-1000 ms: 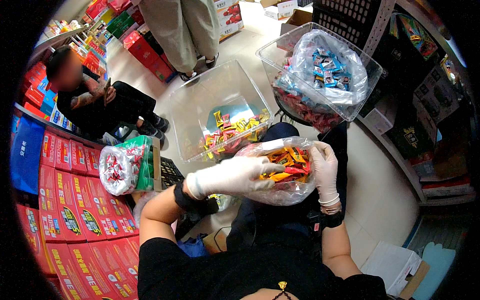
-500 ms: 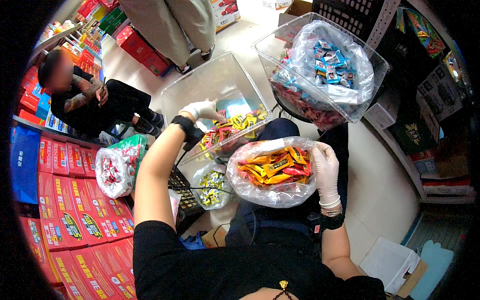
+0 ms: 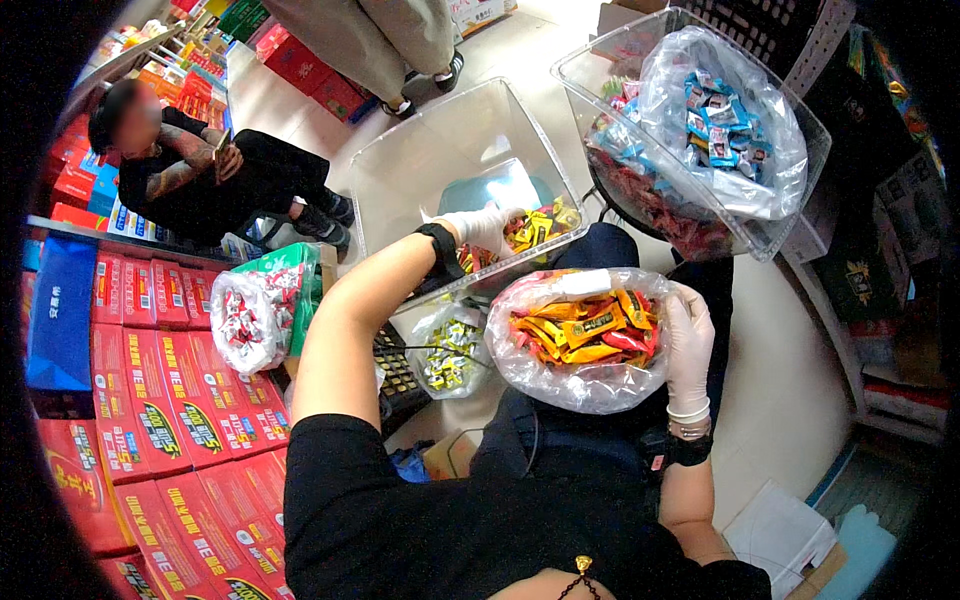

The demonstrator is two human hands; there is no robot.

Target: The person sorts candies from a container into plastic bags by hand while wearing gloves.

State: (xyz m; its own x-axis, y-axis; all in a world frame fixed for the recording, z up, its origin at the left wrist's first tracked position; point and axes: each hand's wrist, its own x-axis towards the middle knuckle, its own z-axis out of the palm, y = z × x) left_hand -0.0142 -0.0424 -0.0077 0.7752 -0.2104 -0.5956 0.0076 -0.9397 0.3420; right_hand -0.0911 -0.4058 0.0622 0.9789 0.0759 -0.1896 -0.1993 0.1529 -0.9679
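My left hand (image 3: 482, 230), in a white glove, is down inside a clear plastic bin (image 3: 395, 190), over yellow and red wrapped sweets (image 3: 545, 226) at its near end. Its fingers are hard to make out against the sweets. On my lap stands an open clear plastic bag (image 3: 600, 399) filled with orange, yellow and red wrapped sweets (image 3: 588, 326). My right hand (image 3: 690, 345), also gloved in white, is closed on the right side of the bag's rim.
Another clear bin (image 3: 690, 215) at the far right holds a bag of blue-wrapped sweets (image 3: 725, 120). Smaller bags of yellow-green sweets (image 3: 450, 355) and red-white sweets (image 3: 240, 325) stand left. Red boxes (image 3: 180, 400) line the left. One person (image 3: 190, 190) sits far left; another (image 3: 365, 35) stands beyond.
My left hand has moved right across the bin, onto the sweets at its near end. The whole view has shifted a little. My right hand keeps its hold on the bag.
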